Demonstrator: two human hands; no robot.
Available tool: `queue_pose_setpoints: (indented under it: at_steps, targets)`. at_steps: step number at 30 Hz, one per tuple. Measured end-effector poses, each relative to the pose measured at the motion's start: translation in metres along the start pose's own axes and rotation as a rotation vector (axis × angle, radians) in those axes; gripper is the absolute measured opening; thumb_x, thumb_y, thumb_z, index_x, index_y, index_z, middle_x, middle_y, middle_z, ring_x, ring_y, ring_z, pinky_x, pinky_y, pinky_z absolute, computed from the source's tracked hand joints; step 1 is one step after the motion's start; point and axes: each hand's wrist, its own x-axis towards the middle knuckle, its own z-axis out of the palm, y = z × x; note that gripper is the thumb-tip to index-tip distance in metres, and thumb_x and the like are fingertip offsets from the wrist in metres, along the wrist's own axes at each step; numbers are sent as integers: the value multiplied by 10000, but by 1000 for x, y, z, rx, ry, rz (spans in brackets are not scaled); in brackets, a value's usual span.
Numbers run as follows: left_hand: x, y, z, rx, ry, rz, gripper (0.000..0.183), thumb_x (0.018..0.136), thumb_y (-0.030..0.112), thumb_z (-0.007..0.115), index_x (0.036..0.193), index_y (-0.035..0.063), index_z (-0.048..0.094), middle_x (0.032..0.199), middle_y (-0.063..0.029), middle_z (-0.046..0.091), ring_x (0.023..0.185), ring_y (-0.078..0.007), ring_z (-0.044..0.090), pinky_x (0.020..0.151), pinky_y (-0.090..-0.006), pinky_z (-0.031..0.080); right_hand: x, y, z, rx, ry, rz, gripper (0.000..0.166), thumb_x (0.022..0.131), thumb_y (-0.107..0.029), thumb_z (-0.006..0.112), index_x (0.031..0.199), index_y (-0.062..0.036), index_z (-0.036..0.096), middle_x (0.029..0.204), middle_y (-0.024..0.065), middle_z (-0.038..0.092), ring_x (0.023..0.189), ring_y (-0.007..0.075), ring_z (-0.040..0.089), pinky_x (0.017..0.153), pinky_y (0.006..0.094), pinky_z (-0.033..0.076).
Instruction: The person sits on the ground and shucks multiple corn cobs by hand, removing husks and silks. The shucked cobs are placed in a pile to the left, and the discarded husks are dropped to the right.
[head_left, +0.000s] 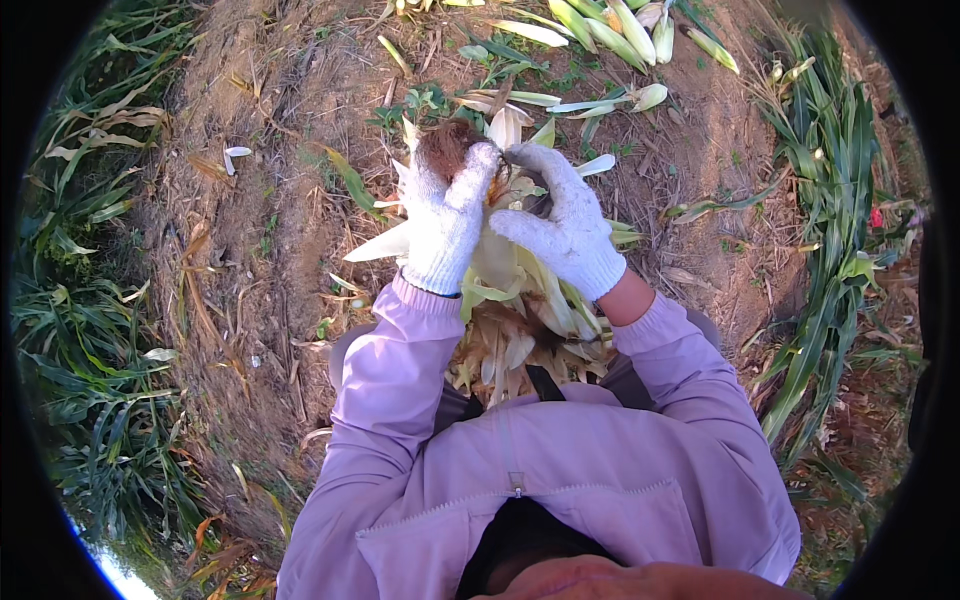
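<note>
My left hand (448, 214), in a white knit glove, is closed on a brown tuft of corn silk (448, 148) and the top of a corn ear, which it largely hides. To its right my right hand (561, 217), gloved too, is curved with thumb and forefinger apart beside the same ear; whether it touches the husk is not clear. Pale corn husks (505, 259) spread below and around both hands. A heap of peeled husks (517, 349) with brown silk lies close to my body.
Several corn ears in pale husks (622, 34) lie on the soil at the top. Loose husk leaves (525, 97) lie beyond my hands. Cut green corn stalks (832, 225) run along the right, and leafy corn plants (82, 352) stand or lie on the left.
</note>
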Motion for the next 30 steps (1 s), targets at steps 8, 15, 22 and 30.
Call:
queue_pose_setpoints:
  at_steps: [8,15,22,30]
  targets:
    - [-9,4,10,-74,24,-112,338,1013,149,638,1310,21,540,1120,-47,625,995,-129,586,878,-294,509,5,10,5,84,162,-95,327,880,-215,754,1111,3,672,1020,152,695,935,285,689,854,369,539]
    - [13,2,-19,179,260,80,364,1060,265,554,1297,-10,563,1145,-86,639,1008,-152,579,915,-321,485,2,2,1,57,82,-17,227,909,-177,690,1044,1,651,941,155,681,873,296,683,809,375,534]
    - [28,18,-37,121,599,143,494,1072,395,534,1380,9,528,1278,-117,613,1109,-198,602,981,-347,492,-6,4,-7,-83,-31,-140,197,918,-162,674,1009,12,661,958,173,674,892,350,677,817,395,535]
    - [49,61,-96,-229,668,152,522,1071,510,453,1295,53,570,1223,-100,623,1076,-215,599,995,-396,482,-24,50,-50,-152,-38,180,260,912,-187,671,1082,8,655,1005,187,698,930,363,683,849,409,541]
